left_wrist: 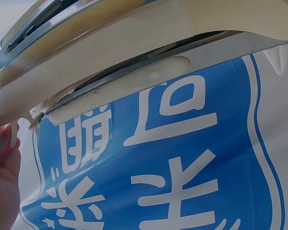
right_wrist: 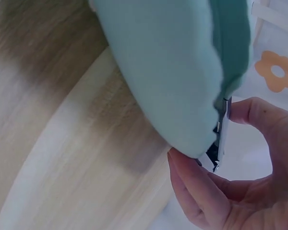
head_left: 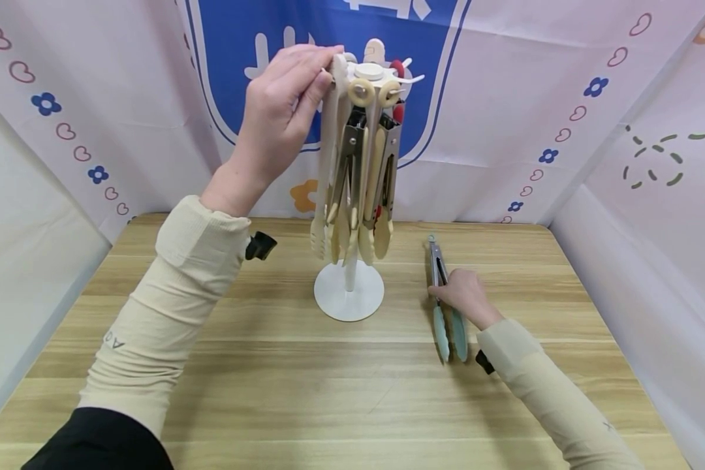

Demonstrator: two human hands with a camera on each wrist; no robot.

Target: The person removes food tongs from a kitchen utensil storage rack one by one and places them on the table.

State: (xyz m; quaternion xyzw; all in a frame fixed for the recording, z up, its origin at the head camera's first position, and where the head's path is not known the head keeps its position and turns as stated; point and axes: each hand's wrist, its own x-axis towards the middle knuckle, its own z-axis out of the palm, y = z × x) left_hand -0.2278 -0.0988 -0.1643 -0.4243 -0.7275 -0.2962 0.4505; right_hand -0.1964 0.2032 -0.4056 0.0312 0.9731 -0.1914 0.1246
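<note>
Here, the left hand (head_left: 279, 104), thumb and fingers nearly together, pinches a cream utensil (head_left: 327, 147) at the top of the white carousel stand (head_left: 369, 72); the right hand (head_left: 469, 295), thumb and fingers bent, grips mint-tipped metal tongs (head_left: 440, 328) right of the stand's round base (head_left: 349, 301).

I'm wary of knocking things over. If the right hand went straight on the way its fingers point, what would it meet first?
Beyond the tongs it grips, the right hand would probably meet the utensil stand, near its white base; height is hard to judge.
</note>
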